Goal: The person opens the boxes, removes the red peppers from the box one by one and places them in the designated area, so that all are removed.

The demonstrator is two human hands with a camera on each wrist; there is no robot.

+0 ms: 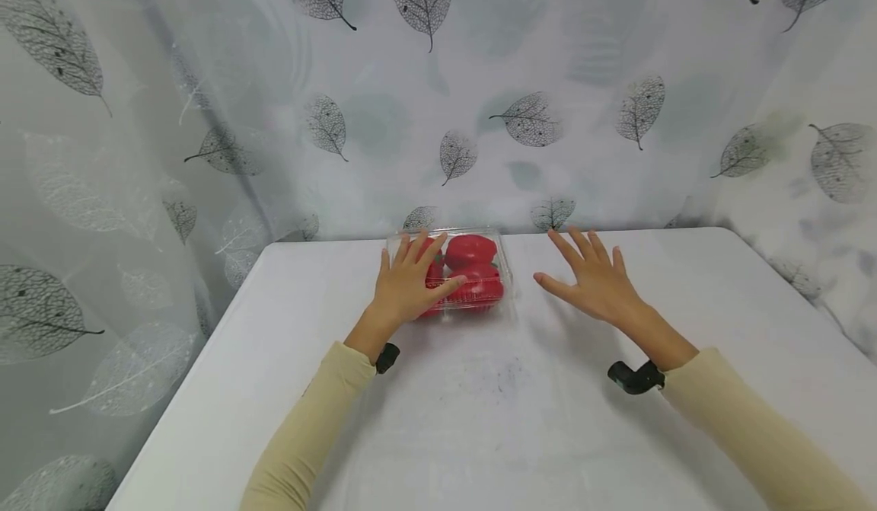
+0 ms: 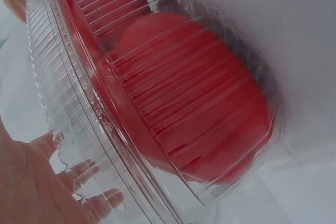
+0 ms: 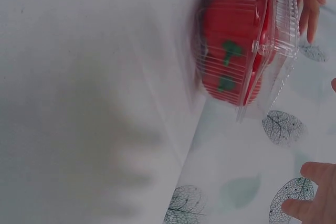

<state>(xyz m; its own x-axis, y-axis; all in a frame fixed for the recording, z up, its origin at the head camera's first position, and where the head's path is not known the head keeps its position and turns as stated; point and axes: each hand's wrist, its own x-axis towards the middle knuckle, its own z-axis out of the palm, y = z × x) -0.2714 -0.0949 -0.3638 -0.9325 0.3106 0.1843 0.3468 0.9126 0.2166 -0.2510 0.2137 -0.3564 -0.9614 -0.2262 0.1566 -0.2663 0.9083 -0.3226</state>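
Note:
A clear plastic clamshell box (image 1: pixel 505 267) stands at the far edge of the white table, its ribbed lid closed. Inside lie several glossy red, rounded vegetables (image 2: pixel 194 98) that look like bell peppers; green stems (image 3: pixel 231 50) show on some in the right wrist view. My left hand (image 1: pixel 406 282) is spread over the box's left part, fingers straight and thumb reaching across its front, and it covers some of the red vegetables. To the right of the box, my right hand (image 1: pixel 594 276) hovers above the table with fingers spread, apart from the box and holding nothing.
The white-covered table (image 1: pixel 479 435) reaches back to a hanging curtain (image 1: pixel 493 115) printed with grey leaves, close behind the box. More curtain hangs along the left and right sides. Each wrist wears a small black camera, the right one (image 1: pixel 636 378) showing plainly.

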